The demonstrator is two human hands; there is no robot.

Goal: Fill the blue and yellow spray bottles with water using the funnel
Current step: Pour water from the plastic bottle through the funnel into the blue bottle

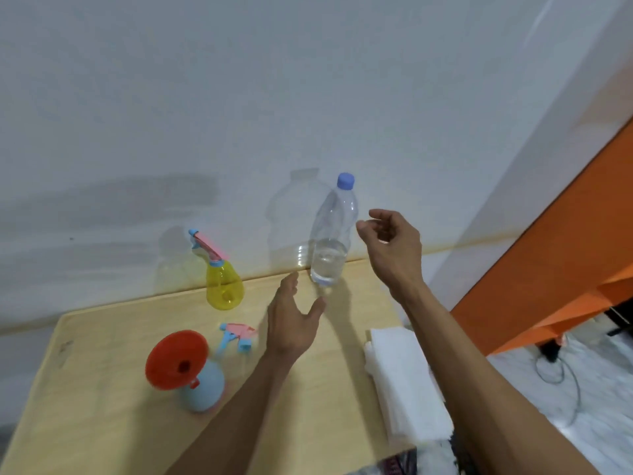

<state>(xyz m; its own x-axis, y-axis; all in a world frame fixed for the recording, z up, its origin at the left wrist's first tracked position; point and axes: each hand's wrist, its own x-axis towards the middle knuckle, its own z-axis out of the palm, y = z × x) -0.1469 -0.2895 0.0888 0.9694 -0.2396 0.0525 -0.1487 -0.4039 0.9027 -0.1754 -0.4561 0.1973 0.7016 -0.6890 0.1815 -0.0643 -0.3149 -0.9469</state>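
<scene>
**Inspector:** Clear water bottle [331, 234], capped in blue [345, 181], standing at the table's far edge against the wall; roughly a third full. Blue spray bottle [202, 389] near left, red funnel [176, 359] seated in its neck, its pink-and-blue spray head [237, 335] lying loose just beside. Yellow spray bottle [224, 286] farther back, trigger head on.

**Assistant:** Hands?

**Inspector:** Left hand [291, 323] spread, fingers apart, near the water bottle's base, apparently not touching. Right hand [394, 245] loosely curled just beside the bottle's shoulder, gripping nothing.

**Assistant:** Handling?

**Inspector:** Likely light, thin-walled, yielding under a squeeze; bottom-heavy with the water low. Best taken around the mid-body, cap twisted off with the other hand. Funnel appears tilted, top-heavy on the small bottle; probably easy to knock.

**Assistant:** Obscured?

**Inspector:** Level inside the blue bottle unreadable, body opaque. Yellow bottle's contents hard to judge. Folded white cloth [404, 382] at right, partly behind the forearm. Table [102, 423] front edge cut off.
</scene>
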